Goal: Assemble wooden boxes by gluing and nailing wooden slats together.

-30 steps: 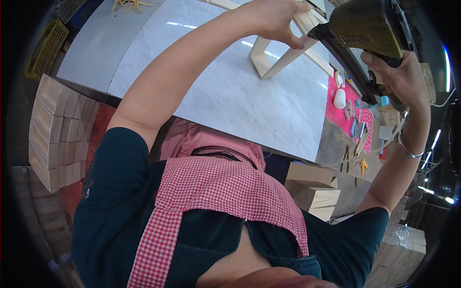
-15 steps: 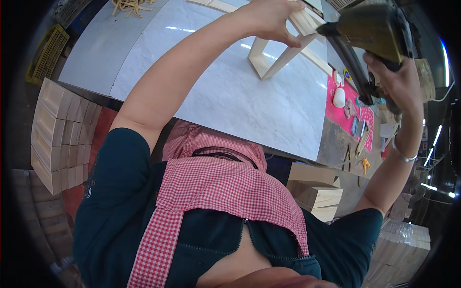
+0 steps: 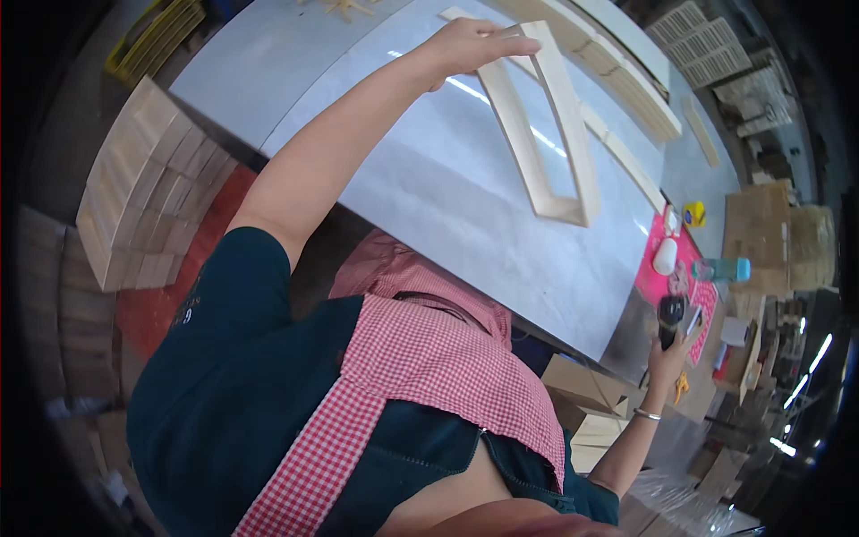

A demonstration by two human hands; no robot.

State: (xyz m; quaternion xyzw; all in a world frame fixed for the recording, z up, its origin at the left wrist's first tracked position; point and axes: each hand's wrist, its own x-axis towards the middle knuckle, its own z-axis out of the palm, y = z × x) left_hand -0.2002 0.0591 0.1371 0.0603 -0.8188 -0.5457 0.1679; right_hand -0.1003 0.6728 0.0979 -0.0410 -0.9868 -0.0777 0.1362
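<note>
My left hand (image 3: 470, 46) is closed on the far end of a narrow rectangular wooden frame (image 3: 565, 116) made of pale boards. The frame is tilted above the white marbled tabletop (image 3: 429, 188), its near end pointing toward me. Off to the right, my right hand (image 3: 667, 360) is wrapped round a nail gun (image 3: 671, 320), seen end-on as a dark shape. It is low beside the pink mat (image 3: 656, 279), well apart from the frame. Whether the gun rests on anything is hard to tell.
Long pale boards (image 3: 626, 76) lie along the table's far side, with a thin slat (image 3: 624, 159) nearer. A white bottle (image 3: 665, 257), a teal bottle (image 3: 721, 268) and a yellow roll (image 3: 693, 214) stand at right. Stacked wooden boxes (image 3: 134, 201) rise at left.
The nail gun has come away from the frame's corner, down and to the right, in my right hand. My left hand has turned the frame so its length now slopes toward me.
</note>
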